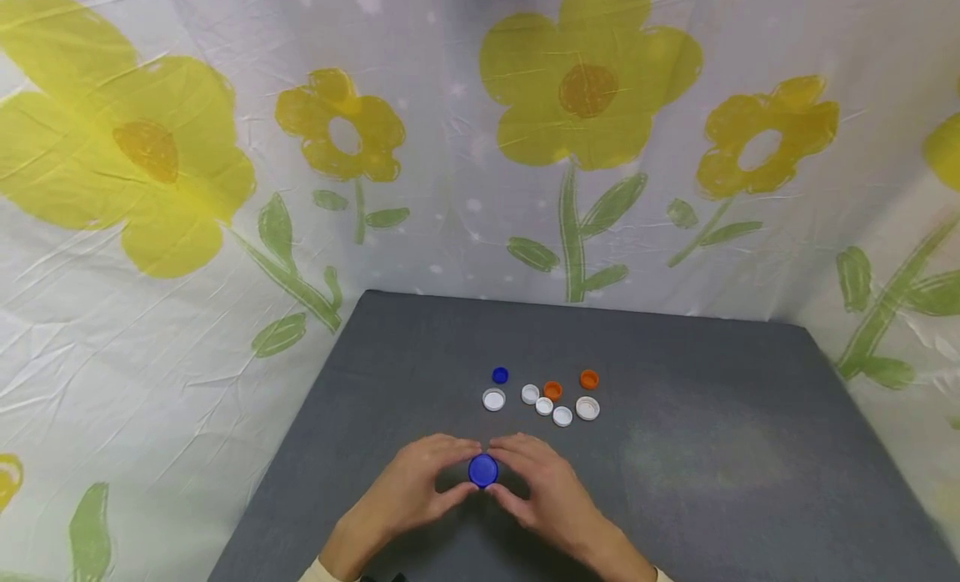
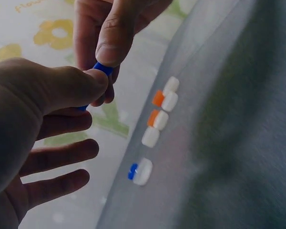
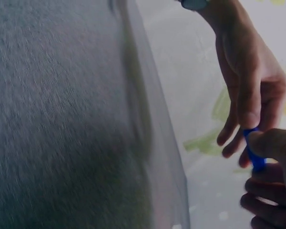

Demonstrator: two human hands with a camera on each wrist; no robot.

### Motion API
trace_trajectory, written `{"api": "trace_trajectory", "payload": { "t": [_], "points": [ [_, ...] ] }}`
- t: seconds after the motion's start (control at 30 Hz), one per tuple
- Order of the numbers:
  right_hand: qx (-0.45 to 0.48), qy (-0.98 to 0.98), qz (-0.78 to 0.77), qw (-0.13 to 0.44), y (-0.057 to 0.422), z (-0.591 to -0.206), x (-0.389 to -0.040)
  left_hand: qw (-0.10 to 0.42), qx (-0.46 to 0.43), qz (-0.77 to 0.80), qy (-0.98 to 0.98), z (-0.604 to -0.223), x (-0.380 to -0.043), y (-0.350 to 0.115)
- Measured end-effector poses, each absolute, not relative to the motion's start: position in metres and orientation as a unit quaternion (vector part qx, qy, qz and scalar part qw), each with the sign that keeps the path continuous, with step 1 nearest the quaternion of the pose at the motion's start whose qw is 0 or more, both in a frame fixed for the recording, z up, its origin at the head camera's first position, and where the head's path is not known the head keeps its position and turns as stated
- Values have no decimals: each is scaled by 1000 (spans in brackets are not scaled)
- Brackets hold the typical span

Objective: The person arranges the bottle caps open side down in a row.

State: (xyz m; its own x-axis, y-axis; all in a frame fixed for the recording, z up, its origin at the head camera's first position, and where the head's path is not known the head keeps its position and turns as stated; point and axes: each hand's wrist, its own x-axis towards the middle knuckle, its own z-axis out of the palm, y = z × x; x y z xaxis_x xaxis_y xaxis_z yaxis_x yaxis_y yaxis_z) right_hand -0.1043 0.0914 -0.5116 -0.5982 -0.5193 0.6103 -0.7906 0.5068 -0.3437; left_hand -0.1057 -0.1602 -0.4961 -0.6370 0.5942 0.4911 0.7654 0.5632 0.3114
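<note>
The blue cap [image 1: 483,471], a small round piece with a smooth circular face and a darker rim, was pinched at opposite sides between the left hand [image 1: 416,482] and the right hand [image 1: 551,486]. Its face was turned toward the head camera; both wrist views showed it nearly edge-on, partly covered by fingers and thumbs

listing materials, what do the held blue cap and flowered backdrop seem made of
Blue cap: probably plastic, smooth-looking, from its even colour and crisp round edge. Flowered backdrop: thin plastic sheeting or coated fabric, unclear which; faintly glossy, since its creases catch light.
</note>
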Motion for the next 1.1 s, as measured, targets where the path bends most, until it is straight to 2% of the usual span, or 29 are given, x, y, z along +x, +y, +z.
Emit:
{"api": "trace_trajectory", "payload": {
  "t": [0.27, 0.47, 0.87, 1.0, 1.1],
  "points": [
    [397, -872, 249, 141, 82, -518, -98, 101, -387, -184, -898, -509, -96, -167],
    [391, -888, 224, 89, 77, -525, -95, 90, -385, -161, -904, -518, -91, -166],
    [413, -894, 155, 81, 65, -542, -92, 60, -383, -89, -918, -530, -83, -164],
    [414, -897, 142, 61, 62, -542, -91, 69, -376, -66, -922, -534, -80, -163],
    [412, -901, 135, 37, 60, -541, -90, 56, -364, -59, -928, -535, -79, -162]
  ]
}}
